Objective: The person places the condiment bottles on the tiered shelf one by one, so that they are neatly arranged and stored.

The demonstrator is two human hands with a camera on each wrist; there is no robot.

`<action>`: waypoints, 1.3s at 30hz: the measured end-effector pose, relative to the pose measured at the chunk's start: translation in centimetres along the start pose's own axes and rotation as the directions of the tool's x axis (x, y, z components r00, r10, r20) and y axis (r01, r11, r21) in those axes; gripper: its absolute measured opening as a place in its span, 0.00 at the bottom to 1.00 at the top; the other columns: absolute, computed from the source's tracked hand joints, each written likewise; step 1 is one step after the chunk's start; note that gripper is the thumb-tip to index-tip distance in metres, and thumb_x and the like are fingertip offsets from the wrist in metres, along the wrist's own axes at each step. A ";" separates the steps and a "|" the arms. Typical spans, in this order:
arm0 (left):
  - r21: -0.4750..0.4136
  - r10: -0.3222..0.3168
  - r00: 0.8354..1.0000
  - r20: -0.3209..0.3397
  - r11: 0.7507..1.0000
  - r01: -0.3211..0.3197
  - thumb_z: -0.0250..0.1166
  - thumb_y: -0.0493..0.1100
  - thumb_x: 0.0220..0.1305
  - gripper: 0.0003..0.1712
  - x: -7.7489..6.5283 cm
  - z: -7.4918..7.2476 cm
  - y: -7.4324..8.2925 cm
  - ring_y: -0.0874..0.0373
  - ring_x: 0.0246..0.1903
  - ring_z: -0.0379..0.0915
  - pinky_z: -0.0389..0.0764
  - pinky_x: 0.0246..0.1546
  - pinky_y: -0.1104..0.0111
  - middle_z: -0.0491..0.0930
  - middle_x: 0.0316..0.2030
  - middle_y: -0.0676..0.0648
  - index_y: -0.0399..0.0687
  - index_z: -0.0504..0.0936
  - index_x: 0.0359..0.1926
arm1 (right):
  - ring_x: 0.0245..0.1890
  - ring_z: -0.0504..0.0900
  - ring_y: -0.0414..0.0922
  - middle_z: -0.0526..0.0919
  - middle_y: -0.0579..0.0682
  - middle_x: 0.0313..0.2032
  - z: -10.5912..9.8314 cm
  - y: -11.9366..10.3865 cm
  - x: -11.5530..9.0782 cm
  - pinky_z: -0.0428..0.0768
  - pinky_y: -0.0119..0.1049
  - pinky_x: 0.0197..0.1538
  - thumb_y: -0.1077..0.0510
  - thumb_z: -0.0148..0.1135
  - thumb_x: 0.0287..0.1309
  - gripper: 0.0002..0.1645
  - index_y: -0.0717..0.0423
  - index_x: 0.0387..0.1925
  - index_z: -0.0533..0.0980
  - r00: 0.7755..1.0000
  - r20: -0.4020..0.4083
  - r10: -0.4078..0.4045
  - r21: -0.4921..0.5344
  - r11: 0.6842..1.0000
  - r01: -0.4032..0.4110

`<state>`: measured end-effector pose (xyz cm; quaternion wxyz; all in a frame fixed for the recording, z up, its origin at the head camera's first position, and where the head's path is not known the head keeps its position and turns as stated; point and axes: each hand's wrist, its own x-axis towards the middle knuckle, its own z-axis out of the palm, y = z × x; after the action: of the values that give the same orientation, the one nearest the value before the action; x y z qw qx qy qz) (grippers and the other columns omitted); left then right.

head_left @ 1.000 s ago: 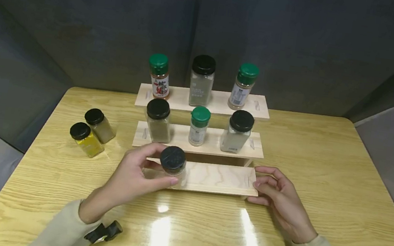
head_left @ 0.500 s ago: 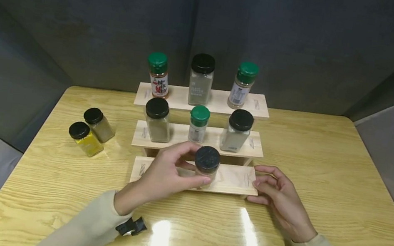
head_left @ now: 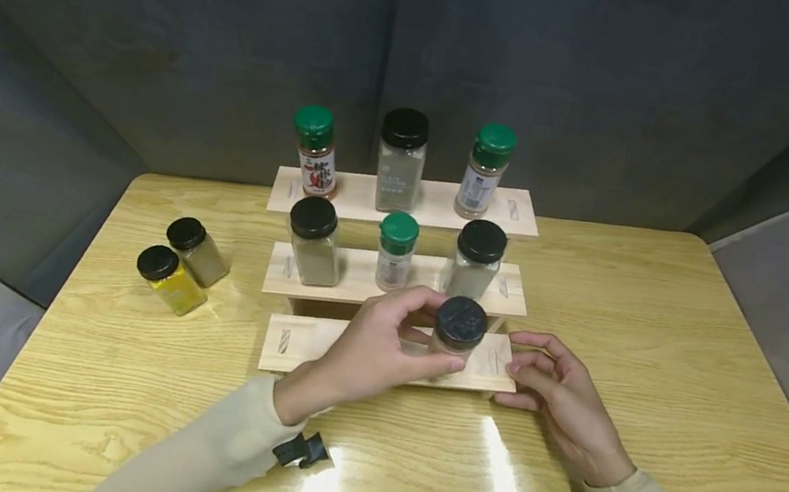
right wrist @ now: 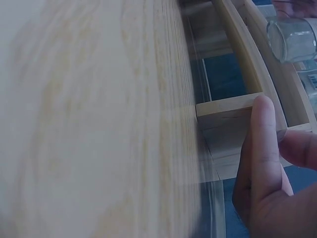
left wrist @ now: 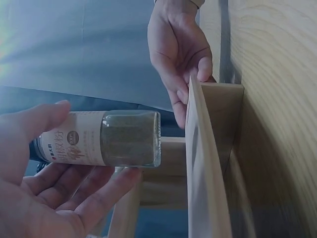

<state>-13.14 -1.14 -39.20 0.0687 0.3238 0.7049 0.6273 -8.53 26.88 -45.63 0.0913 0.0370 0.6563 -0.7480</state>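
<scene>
My left hand (head_left: 368, 347) holds a spice jar (head_left: 461, 324) with a dark lid above the right part of the lowest shelf (head_left: 317, 334) of a wooden tiered rack. In the left wrist view, the glass jar (left wrist: 99, 139) carries a pale label and brownish powder, and a gap separates its base from the shelf board. Thumb and fingers lie on opposite sides of it. At the right end of that shelf, my right hand (head_left: 563, 396) grips the board's edge. The right wrist view has the thumb and a finger (right wrist: 265, 144) against that wooden end.
On the middle shelf (head_left: 356, 270) stand two black-lidded jars with a green-capped one (head_left: 395, 259) between them. The top shelf (head_left: 356, 198) bears three more. Left of the rack, a yellow jar (head_left: 177, 287) and a brownish jar (head_left: 206, 257) lean on the table. Dark cloth hangs behind.
My left hand has carried the jar rightward along the lowest shelf, from its left part to near its right end. The right hand has stayed at the shelf's end.
</scene>
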 end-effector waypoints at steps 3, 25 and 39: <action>-0.012 0.001 1.000 0.004 1.000 -0.001 0.83 0.29 0.58 0.29 0.3 0.5 -0.1 0.55 0.52 0.85 0.91 0.55 0.64 0.84 0.55 0.39 0.33 0.82 0.59 | 0.46 0.85 0.44 0.81 0.53 0.45 0.0 0.0 0.0 0.94 0.49 0.51 0.71 0.60 0.77 0.22 0.65 0.67 0.69 1.000 0.001 0.000 0.000 1.000 0.000; -0.034 -0.067 0.998 0.013 0.997 0.068 0.82 0.28 0.60 0.28 1.2 2.0 -1.3 0.58 0.53 0.84 0.90 0.57 0.66 0.84 0.56 0.39 0.33 0.82 0.60 | 0.46 0.86 0.44 0.82 0.53 0.45 0.0 -0.1 0.0 0.94 0.48 0.51 0.72 0.60 0.77 0.23 0.66 0.68 0.68 1.000 0.007 -0.004 0.032 0.999 0.004; 0.070 -0.031 1.000 -0.002 0.997 0.031 0.83 0.32 0.59 0.29 1.1 2.2 -1.6 0.55 0.55 0.83 0.88 0.61 0.62 0.86 0.57 0.41 0.35 0.83 0.60 | 0.46 0.86 0.44 0.82 0.52 0.45 0.0 0.1 0.0 0.94 0.49 0.51 0.72 0.60 0.77 0.22 0.64 0.67 0.70 1.000 0.008 -0.008 0.036 0.999 0.008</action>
<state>-13.45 1.31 -40.83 0.0665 0.3148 0.7315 0.6012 -8.55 26.91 -45.70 0.0901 0.0331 0.6427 -0.7601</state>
